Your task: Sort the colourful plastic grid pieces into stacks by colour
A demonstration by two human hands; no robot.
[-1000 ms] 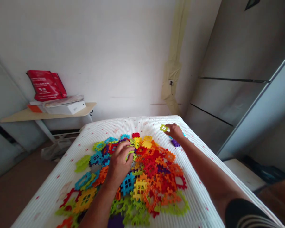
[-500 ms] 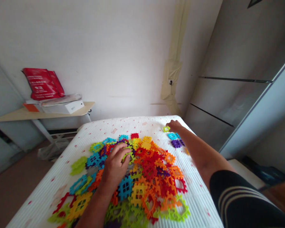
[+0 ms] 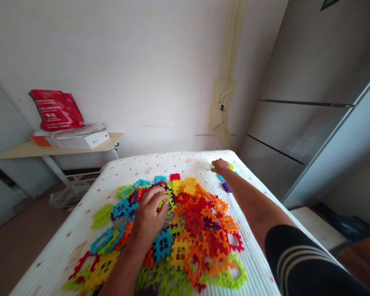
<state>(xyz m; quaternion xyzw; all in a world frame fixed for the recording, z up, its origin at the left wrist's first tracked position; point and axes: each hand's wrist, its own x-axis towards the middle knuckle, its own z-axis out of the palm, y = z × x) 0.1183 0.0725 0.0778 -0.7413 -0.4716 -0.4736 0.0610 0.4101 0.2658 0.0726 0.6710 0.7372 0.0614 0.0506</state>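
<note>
I see my left hand (image 3: 148, 218) resting palm-down on the heap of bright plastic interlocking window tiles (image 3: 185, 230), fingers curled around a lime-green tile (image 3: 167, 201) near the heap's far edge. My right hand (image 3: 221, 166) lies beyond the heap's far right corner, fingers down on a small lime-green tile (image 3: 231, 167); I cannot tell whether it grips. Everything lies on the white ribbed mattress (image 3: 135, 166).

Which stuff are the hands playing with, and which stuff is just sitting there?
In use:
left hand on the pile of plastic tiles
right hand on a green tile

Just sitting:
red bag
white box
shelf
</note>
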